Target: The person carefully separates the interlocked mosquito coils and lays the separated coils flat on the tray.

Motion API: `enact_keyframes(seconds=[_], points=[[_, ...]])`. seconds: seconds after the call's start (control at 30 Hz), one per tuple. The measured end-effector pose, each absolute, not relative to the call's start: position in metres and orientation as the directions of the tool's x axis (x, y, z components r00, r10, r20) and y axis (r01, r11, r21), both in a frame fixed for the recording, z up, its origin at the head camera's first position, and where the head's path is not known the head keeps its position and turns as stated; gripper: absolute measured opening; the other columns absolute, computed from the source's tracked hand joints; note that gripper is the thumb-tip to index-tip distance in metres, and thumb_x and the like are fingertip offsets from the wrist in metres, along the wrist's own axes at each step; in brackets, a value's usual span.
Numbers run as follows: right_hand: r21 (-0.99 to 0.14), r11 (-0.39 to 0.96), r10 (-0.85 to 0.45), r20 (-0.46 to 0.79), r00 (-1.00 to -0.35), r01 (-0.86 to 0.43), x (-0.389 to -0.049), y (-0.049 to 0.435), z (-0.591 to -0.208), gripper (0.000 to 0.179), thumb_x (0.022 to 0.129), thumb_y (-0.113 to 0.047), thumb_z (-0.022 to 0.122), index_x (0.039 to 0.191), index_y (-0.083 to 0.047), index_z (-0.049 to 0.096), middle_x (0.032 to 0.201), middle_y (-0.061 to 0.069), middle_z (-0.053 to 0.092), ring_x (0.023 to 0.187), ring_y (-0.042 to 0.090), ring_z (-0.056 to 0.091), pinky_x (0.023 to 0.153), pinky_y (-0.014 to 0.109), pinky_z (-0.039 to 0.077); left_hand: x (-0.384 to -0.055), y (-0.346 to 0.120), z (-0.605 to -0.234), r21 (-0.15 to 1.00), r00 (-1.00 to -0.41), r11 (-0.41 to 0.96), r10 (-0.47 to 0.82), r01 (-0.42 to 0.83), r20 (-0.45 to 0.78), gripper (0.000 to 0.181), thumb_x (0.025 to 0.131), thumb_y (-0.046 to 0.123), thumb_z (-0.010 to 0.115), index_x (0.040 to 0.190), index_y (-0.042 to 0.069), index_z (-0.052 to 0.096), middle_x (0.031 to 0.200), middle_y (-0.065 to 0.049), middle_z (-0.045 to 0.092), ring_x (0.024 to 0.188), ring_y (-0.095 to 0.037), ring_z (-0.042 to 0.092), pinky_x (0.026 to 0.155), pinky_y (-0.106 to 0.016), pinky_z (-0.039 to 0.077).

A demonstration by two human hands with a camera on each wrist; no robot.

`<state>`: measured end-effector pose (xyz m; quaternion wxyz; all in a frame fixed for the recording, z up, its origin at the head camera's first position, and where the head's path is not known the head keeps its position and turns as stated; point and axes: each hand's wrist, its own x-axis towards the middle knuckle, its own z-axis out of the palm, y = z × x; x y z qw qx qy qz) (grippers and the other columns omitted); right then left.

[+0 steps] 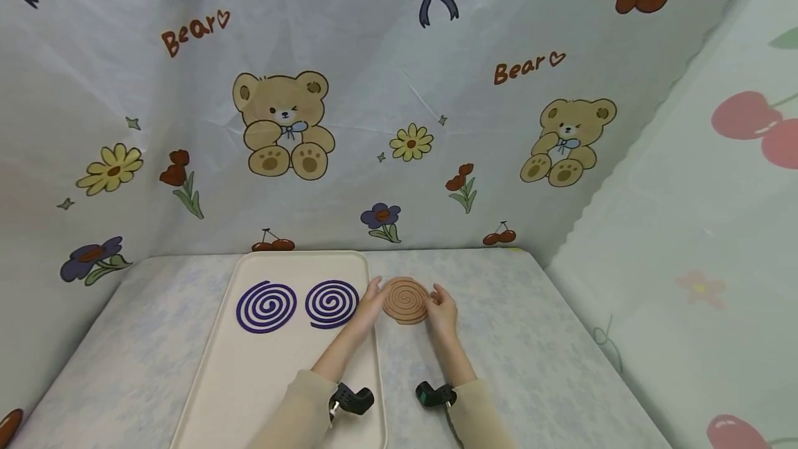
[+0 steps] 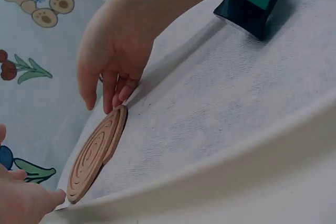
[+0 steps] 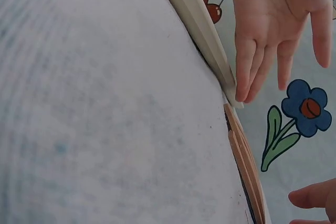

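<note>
A brown mosquito coil (image 1: 405,301), wound in a tight flat spiral, lies on the table just right of the tray; in the left wrist view the coil (image 2: 93,156) shows layered turns at one edge. My left hand (image 1: 369,303) is at its left side, over the tray's rim, with fingers fairly straight in the right wrist view. At the coil's right edge is my right hand (image 1: 442,312), its fingers pointing down and slightly bent. The right fingertips (image 2: 109,109) meet or nearly meet the edge. Two purple spiral coils (image 1: 267,307) lie on the tray, turns spaced apart.
The cream tray (image 1: 274,386) has a raised rim and fills the left half of the pale mottled table (image 1: 530,359). Behind stands a printed curtain (image 1: 374,40) with bears and flowers. Another curtain (image 1: 686,227) hangs at the right.
</note>
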<state>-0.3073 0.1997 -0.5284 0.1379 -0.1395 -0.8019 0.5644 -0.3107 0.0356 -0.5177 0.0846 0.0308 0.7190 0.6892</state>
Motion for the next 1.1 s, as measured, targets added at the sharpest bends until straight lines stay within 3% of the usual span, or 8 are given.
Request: enact_keyframes(seconds=[0.33, 0.5, 0.7, 0.93, 1.1], points=[[-0.931, 0.361, 0.404, 0.1, -0.909, 0.058, -0.306, 0.193, -0.526, 0.047, 0.086, -0.004, 0.054, 0.131, 0.01, 0.049, 0.115, 0.031, 0.061, 0.109, 0.041, 0.059, 0.091, 0.047, 0.052, -0.31, 0.06, -0.513, 0.999, -0.999, 0.012, 0.022, -0.045, -0.046, 0.064, 0.096, 0.021, 0.048, 0.145, -0.011, 0.021, 0.151, -0.031, 0.024, 0.142, -0.044, 0.021, 0.118, -0.054, 0.017], [-0.937, 0.344, 0.409, 0.095, -0.907, 0.057, -0.306, 0.192, -0.526, 0.042, 0.085, -0.002, 0.056, 0.125, 0.01, 0.054, 0.112, 0.031, 0.062, 0.105, 0.04, 0.06, 0.085, 0.044, 0.054, -0.308, 0.064, -0.516, 0.999, -0.999, 0.03, -0.017, -0.041, -0.041, 0.061, 0.093, 0.019, 0.053, 0.142, -0.008, 0.03, 0.148, -0.03, 0.031, 0.14, -0.043, 0.026, 0.117, -0.055, 0.02], [-0.962, 0.261, 0.439, 0.046, -0.897, 0.079, -0.306, 0.195, -0.525, 0.038, 0.086, -0.004, 0.061, 0.121, 0.007, 0.056, 0.112, 0.027, 0.058, 0.101, 0.036, 0.059, 0.073, 0.033, 0.055, -0.306, 0.064, -0.517, 0.998, -1.0, -0.055, -0.02, -0.023, -0.024, 0.051, 0.092, 0.019, 0.057, 0.135, -0.005, 0.041, 0.141, -0.025, 0.044, 0.134, -0.04, 0.038, 0.113, -0.053, 0.029], [-0.96, 0.272, 0.434, 0.066, -0.899, 0.061, -0.305, 0.198, -0.525, 0.038, 0.086, -0.004, 0.062, 0.122, 0.009, 0.055, 0.114, 0.03, 0.058, 0.104, 0.04, 0.059, 0.081, 0.039, 0.055, -0.302, 0.064, -0.518, 0.999, -0.998, -0.031, -0.054, -0.043, -0.044, 0.051, 0.09, 0.024, 0.061, 0.132, 0.0, 0.045, 0.139, -0.023, 0.047, 0.129, -0.039, 0.044, 0.109, -0.052, 0.035], [-0.969, 0.22, 0.434, -0.002, -0.901, 0.108, -0.306, 0.201, -0.523, 0.041, 0.088, -0.004, 0.06, 0.126, 0.009, 0.053, 0.118, 0.032, 0.057, 0.111, 0.041, 0.057, 0.089, 0.042, 0.054, -0.3, 0.065, -0.52, 0.999, -0.997, 0.016, -0.073, -0.041, -0.04, 0.053, 0.089, 0.028, 0.063, 0.132, 0.001, 0.048, 0.138, -0.02, 0.051, 0.13, -0.037, 0.045, 0.11, -0.052, 0.034]])
